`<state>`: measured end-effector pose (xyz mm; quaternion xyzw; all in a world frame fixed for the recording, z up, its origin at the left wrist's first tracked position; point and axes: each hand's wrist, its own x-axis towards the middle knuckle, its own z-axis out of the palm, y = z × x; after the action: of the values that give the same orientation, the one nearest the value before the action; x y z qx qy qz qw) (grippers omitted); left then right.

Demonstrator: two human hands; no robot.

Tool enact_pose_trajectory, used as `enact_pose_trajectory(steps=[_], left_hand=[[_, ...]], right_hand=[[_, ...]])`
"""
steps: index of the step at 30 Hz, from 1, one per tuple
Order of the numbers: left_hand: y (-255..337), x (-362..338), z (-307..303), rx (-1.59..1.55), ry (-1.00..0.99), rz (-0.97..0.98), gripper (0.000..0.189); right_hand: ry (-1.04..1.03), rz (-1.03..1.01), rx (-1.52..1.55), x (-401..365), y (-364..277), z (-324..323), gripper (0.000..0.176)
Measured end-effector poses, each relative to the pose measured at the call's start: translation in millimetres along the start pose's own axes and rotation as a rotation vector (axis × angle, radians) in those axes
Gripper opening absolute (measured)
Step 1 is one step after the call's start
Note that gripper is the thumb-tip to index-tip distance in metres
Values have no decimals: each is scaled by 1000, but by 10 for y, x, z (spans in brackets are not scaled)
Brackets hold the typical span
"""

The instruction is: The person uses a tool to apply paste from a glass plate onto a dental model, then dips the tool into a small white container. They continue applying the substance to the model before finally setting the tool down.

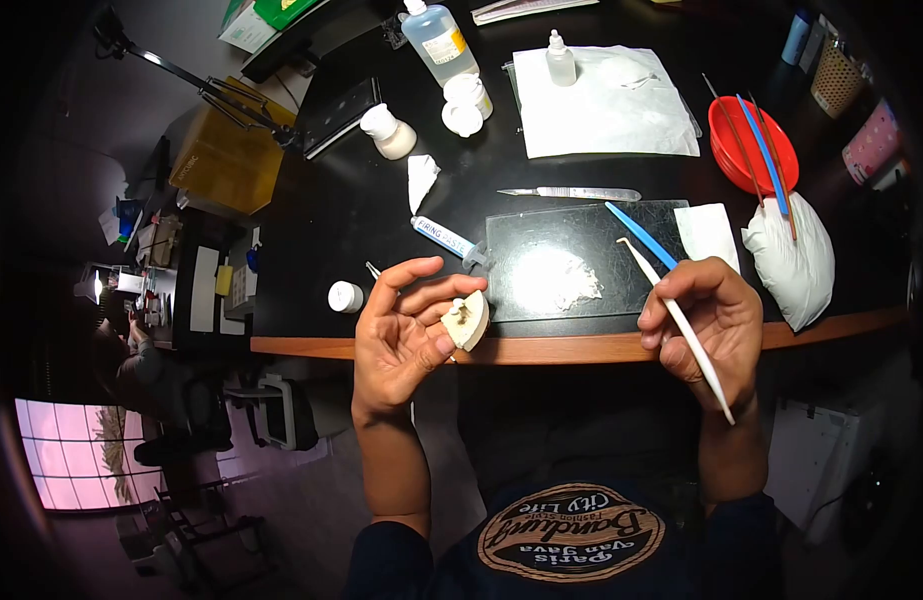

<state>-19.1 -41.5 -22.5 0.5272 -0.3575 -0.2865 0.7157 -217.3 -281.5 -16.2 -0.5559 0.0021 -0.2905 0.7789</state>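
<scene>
Cream wedge-shaped plaster-like piece, dark patch on its face, just left of frame centre: left hand grips it, thumb against fingers. Best held by the edges, patch uncovered. Right hand, right of centre, fingers closed round a slim white hook-tipped tool; tip apart from the piece. Light fingertip control and a braced wrist should suit it. Blue stick-shaped tool beside that hand; can't tell if held. Between hands, dark glossy slab with white smear on black counter; labelled blue-and-white syringe left, silver scalpel above, red plastic bowl upper right.
</scene>
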Motion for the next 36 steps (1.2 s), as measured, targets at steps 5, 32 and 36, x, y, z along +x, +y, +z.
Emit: enact_pose_trajectory(steps=[5,32,36], left_hand=[[-11,-7,-12,-16,11,0,73],[-21,-33,-64,-119,-61,15,72],[-19,-36,-58,-114,-47,11,72]], right_hand=[[181,-25,-257,-98,0,115,18],[-11,-466,-1016,20,204,213,24],[0,-451,-1012,10,205,213,24]])
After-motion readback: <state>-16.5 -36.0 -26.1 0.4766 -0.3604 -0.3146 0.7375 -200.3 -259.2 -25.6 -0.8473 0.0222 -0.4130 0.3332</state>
